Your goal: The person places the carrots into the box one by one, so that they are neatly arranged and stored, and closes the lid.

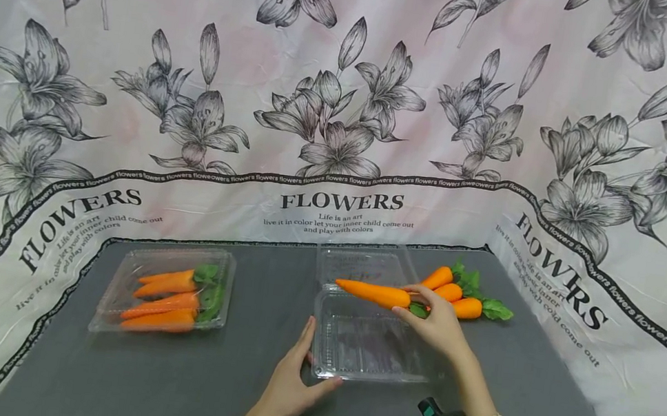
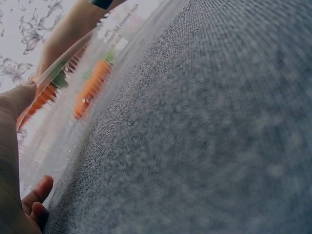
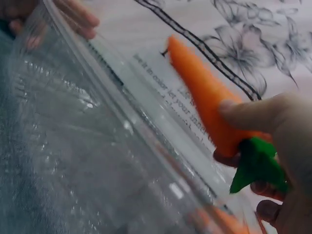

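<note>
In the head view my right hand (image 1: 435, 321) pinches an orange carrot (image 1: 376, 292) near its green top, holding it over an open clear plastic box (image 1: 367, 337). The right wrist view shows thumb and fingers on either side of the thick end of this carrot (image 3: 204, 92), its tip pointing away. The green leaves (image 3: 258, 165) hang under the palm. My left hand (image 1: 292, 378) rests against the box's near left corner, fingers extended along the left wall and thumb by the front edge. The box's lid (image 1: 364, 267) lies folded back towards the wall.
Several more carrots (image 1: 467, 308) with leafy tops lie on the grey table right of the box. At the left stands a closed clear box (image 1: 223, 292) with several carrots inside. A flower-printed cloth (image 1: 343, 133) hangs behind the table and along its sides.
</note>
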The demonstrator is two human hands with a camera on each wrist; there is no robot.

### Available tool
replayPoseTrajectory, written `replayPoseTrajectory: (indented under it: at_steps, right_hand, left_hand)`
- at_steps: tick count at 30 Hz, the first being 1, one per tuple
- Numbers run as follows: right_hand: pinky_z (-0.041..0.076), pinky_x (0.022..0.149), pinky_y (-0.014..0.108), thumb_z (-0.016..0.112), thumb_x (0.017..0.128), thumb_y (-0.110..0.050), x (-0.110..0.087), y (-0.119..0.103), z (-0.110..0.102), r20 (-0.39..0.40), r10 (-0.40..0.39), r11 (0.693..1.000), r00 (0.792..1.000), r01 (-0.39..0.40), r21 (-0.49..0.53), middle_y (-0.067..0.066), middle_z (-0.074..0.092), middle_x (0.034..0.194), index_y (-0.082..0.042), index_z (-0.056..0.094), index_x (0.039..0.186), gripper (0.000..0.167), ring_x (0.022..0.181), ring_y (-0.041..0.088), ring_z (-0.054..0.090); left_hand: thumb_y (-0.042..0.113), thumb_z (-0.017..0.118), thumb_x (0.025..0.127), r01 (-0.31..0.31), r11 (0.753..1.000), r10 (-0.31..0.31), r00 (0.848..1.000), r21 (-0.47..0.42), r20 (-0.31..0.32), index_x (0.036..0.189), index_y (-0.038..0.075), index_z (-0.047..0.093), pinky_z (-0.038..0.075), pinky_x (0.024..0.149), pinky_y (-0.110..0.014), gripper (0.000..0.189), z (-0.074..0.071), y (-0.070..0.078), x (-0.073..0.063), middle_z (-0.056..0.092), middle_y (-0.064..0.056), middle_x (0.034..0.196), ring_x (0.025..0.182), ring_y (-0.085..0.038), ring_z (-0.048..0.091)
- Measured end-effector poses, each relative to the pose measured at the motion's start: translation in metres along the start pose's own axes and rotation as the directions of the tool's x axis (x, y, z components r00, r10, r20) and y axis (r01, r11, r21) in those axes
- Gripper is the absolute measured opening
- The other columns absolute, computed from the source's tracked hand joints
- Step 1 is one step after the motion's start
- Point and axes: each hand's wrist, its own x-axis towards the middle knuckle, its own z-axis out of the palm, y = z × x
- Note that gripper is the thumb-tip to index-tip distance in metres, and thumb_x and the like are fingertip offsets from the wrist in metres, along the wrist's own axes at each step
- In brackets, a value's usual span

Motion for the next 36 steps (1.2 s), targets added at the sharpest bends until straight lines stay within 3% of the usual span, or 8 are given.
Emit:
replayPoseTrajectory:
  at_steps: [6,14,21,28,31,36]
  right_hand:
    - [0.055,0.096,0.059,0.081,0.095,-0.028,0.016,-0.019,0.010,0.137,-0.039,0.992,0.990,0.054,-0.110,0.021,0.074,0.123,-0.003,0.068,0.131,0.045,0.115,0.041,0.069]
    - [0.053,0.100,0.058,0.082,0.095,-0.022,0.017,-0.019,0.028,0.215,-0.009,0.967,0.977,0.063,-0.246,0.021,0.074,0.121,-0.001,0.067,0.129,0.043,0.115,0.041,0.069]
    - [0.056,0.093,0.054,0.083,0.093,-0.017,0.014,-0.018,0.030,0.182,0.042,0.951,0.982,0.017,-0.307,0.018,0.073,0.118,-0.003,0.066,0.128,0.041,0.105,0.036,0.069]
    - [0.052,0.070,0.041,0.086,0.091,-0.017,0.019,-0.018,0.034,0.190,0.072,0.911,0.979,0.013,-0.413,0.005,0.065,0.086,-0.004,0.067,0.124,0.041,0.073,0.020,0.059]
    - [0.050,0.067,0.040,0.086,0.090,-0.020,0.019,-0.022,0.038,0.195,0.069,0.893,0.978,0.026,-0.449,0.004,0.063,0.081,-0.005,0.067,0.124,0.042,0.067,0.018,0.055]
    - [0.047,0.061,0.037,0.087,0.090,-0.021,0.013,-0.028,0.045,0.192,0.069,0.886,0.979,0.029,-0.462,0.004,0.066,0.079,-0.008,0.068,0.125,0.041,0.062,0.017,0.053]
  left_hand:
    - [0.049,0.088,0.085,-0.003,1.000,0.003,1.000,-0.011,-0.019,0.171,0.014,0.024,0.041,0.099,-0.035,0.112,0.000,0.000,0.003,0.023,-0.002,0.175,0.096,-0.004,0.050]
    - [0.047,0.088,0.085,-0.003,1.000,0.003,1.000,-0.008,-0.014,0.171,0.014,0.024,0.043,0.099,-0.033,0.112,0.002,-0.002,0.001,0.023,-0.003,0.175,0.094,-0.005,0.052]
    - [0.044,0.086,0.088,-0.027,1.000,0.026,0.999,-0.007,-0.032,0.170,0.010,0.026,0.041,0.101,-0.034,0.108,0.003,-0.001,0.000,0.026,-0.010,0.174,0.093,-0.007,0.053]
    - [0.041,0.084,0.090,-0.033,0.999,0.034,0.999,0.008,-0.032,0.169,0.008,0.026,0.040,0.103,-0.037,0.103,0.002,-0.002,0.000,0.027,-0.014,0.173,0.095,-0.008,0.053]
    - [0.041,0.085,0.089,-0.029,1.000,0.029,0.999,0.002,-0.043,0.170,0.008,0.026,0.040,0.104,-0.036,0.106,0.002,-0.003,0.000,0.027,-0.013,0.173,0.094,-0.007,0.053]
    - [0.043,0.091,0.083,0.008,1.000,-0.010,0.996,-0.027,-0.087,0.170,0.007,0.022,0.045,0.089,-0.026,0.116,0.002,-0.002,0.001,0.021,-0.013,0.176,0.080,-0.004,0.047]
